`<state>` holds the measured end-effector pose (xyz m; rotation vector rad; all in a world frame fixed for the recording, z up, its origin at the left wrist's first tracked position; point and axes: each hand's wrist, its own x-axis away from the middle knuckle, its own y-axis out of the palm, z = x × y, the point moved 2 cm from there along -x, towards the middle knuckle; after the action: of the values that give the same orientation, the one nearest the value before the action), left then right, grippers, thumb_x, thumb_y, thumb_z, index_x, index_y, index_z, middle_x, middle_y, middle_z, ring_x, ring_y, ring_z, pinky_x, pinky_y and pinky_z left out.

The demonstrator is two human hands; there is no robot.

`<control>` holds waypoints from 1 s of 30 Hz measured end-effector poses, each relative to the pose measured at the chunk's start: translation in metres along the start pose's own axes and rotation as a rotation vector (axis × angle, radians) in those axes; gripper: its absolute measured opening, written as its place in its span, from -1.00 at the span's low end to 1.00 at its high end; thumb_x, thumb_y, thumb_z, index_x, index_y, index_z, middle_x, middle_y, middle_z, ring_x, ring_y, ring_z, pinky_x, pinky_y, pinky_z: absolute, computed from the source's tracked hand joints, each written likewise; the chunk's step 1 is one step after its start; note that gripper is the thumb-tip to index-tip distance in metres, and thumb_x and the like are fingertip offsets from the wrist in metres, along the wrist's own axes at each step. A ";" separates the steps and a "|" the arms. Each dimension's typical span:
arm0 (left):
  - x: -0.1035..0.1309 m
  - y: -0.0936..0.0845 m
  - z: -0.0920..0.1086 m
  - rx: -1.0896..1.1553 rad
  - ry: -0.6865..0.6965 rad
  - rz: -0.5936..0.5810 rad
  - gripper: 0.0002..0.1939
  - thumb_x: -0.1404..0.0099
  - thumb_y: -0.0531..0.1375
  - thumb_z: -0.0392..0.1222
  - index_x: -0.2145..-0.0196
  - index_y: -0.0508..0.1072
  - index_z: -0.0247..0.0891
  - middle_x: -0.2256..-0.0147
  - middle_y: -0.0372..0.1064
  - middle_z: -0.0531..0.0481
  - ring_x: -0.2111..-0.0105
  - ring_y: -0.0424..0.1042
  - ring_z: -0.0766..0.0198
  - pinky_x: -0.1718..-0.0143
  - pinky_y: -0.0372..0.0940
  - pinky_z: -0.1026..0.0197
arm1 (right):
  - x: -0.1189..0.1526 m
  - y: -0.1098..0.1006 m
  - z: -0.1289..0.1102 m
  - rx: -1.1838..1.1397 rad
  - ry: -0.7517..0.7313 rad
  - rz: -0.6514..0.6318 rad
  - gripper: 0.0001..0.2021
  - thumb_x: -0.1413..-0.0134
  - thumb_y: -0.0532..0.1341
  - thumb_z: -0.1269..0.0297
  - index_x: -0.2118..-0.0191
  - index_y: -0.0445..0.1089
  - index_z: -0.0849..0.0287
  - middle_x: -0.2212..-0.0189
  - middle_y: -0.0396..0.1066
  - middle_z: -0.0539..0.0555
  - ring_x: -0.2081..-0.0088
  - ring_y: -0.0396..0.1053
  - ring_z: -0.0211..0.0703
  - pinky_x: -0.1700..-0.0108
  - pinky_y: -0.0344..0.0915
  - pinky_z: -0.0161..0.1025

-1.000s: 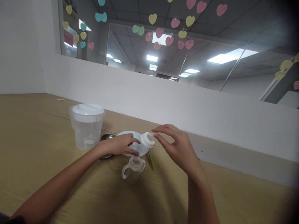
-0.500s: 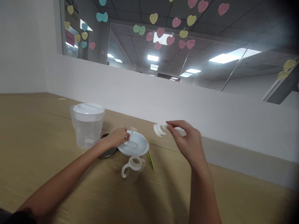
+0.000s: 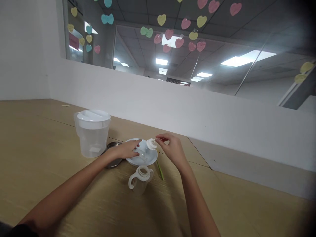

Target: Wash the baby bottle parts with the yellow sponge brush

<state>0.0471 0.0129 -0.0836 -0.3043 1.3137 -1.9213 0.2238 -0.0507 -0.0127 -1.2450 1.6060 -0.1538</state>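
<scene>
My right hand pinches the clear tip of a baby bottle nipple with a white collar ring, holding it above the right side of a white bowl. My left hand reaches over the bowl's left side, thumb and fingers apart, with nothing plainly held. Beneath its fingers lies a clear piece in the bowl, its shape hard to make out. In front of the bowl stands a clear baby bottle without a top, with two white handles around its neck.
A clear pitcher with a white lid stands at the left. A round metal dish sits partly under my left wrist. A thin green stick lies right of the bowl. Behind the table rises a white wall with a window.
My right hand has moved left and slightly down with the nipple, to the bowl. My left hand's fingers have spread, and the clear piece they pinched is no longer held up.
</scene>
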 end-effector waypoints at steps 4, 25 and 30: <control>0.011 -0.027 0.035 0.262 0.189 0.184 -0.34 -0.16 0.17 -0.06 -0.17 0.06 -0.20 -0.11 0.14 -0.15 0.03 0.28 0.17 0.04 0.19 0.18 | 0.003 0.007 -0.014 -0.197 -0.036 -0.009 -0.87 0.04 0.18 0.34 0.35 0.44 0.24 0.37 0.44 0.08 0.37 0.36 -0.24 0.26 0.31 -0.28; 0.040 -0.048 0.074 -0.298 0.446 0.579 -0.67 -0.25 0.08 -0.17 0.02 0.31 -0.23 0.06 0.36 -0.06 0.08 0.34 0.23 -0.06 0.15 0.08 | 0.020 0.012 -0.052 -0.122 -0.075 0.263 -0.90 0.26 0.10 0.44 0.51 0.32 0.17 0.55 0.35 -0.01 0.48 0.27 -0.25 0.38 0.23 -0.31; 0.043 -0.051 0.078 -0.192 0.456 0.589 -0.61 -0.21 0.13 -0.11 0.00 0.31 -0.23 0.04 0.35 -0.03 0.05 0.33 0.24 -0.09 0.13 0.10 | 0.016 0.015 -0.045 -0.596 0.182 0.266 -0.90 0.35 0.13 0.40 0.53 0.31 0.18 0.59 0.32 -0.03 0.56 0.25 -0.28 0.54 0.23 -0.35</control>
<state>0.0393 -0.0625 -0.0142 0.4184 1.6554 -1.4015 0.1810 -0.0765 -0.0123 -1.4691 2.0439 0.4197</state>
